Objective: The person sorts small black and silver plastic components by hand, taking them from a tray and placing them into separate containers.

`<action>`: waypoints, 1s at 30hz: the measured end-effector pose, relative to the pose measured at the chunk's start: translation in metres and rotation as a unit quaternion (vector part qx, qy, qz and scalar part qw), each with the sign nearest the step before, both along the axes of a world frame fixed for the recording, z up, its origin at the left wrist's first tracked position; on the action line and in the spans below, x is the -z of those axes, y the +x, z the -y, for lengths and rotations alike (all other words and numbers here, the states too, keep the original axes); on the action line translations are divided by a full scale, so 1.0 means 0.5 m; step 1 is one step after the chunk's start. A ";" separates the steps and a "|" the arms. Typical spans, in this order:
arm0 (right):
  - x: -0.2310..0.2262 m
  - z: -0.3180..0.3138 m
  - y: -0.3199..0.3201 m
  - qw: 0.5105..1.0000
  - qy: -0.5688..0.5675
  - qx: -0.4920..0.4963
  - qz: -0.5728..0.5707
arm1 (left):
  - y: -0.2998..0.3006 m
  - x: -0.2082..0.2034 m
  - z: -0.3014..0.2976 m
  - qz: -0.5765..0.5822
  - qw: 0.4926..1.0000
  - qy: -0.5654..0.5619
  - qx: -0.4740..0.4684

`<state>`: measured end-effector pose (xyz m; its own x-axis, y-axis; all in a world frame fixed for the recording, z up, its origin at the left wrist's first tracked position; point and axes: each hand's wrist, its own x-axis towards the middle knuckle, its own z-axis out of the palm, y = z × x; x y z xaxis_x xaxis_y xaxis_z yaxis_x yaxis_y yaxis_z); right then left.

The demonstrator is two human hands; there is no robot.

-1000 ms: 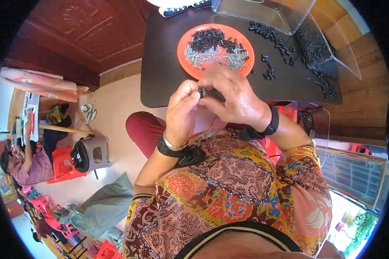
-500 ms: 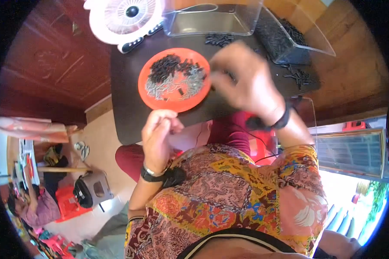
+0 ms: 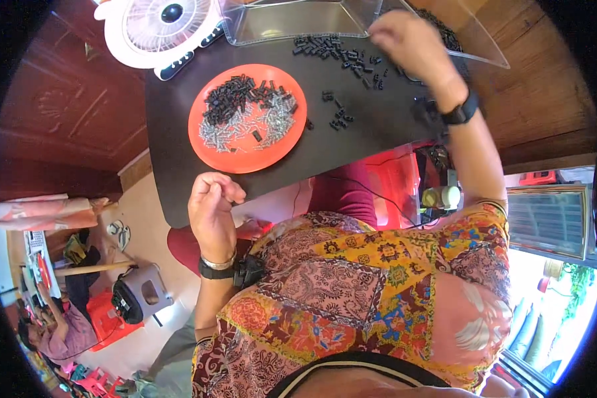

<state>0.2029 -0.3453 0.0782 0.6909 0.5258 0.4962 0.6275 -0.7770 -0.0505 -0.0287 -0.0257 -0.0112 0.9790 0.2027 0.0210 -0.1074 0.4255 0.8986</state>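
Observation:
An orange plate (image 3: 245, 159) stands on the dark table, holding a heap of small black parts (image 3: 231, 98) and many small silvery screw-like pieces (image 3: 277, 118). Close to the plate's front edge, my left hand (image 3: 212, 204) is closed with its fingers curled; what they hold, if anything, is hidden. My right hand (image 3: 412, 50) is stretched to the table's far right, beside a spread of loose black parts (image 3: 338, 53). Its fingers are bent and close together, and I cannot make out anything in them. A smaller cluster of black pieces (image 3: 340, 121) lies right of the plate.
A clear plastic bin (image 3: 298, 33) stands at the back, with another transparent container (image 3: 484, 56) at the far right. A white fan (image 3: 159, 30) sits at the back left. Lower left, another person (image 3: 66, 335) is near a red stool (image 3: 113, 325).
My right hand has swung from beside the plate to the far right, uncovering the black pieces on the table. My left hand stays closed near the plate. The whole view has shifted slightly.

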 end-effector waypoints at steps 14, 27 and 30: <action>0.140 -0.086 -0.076 0.971 -0.005 -0.011 -0.239 | -0.004 0.016 0.008 0.000 1.000 -0.025 0.011; 0.083 -0.214 -0.181 0.692 0.369 -0.215 -0.582 | 0.022 -0.008 0.033 -0.023 0.995 0.066 0.071; 0.079 -0.273 -0.236 0.695 0.384 -0.248 -0.555 | 0.033 -0.020 0.045 -0.010 0.995 0.013 0.102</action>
<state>0.0848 -0.2087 0.0386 0.7007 0.7103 0.0677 0.0522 0.0435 -0.9977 -0.0124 -0.0484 -0.0010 1.0000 -0.0010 0.0042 -0.0034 0.4125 0.9110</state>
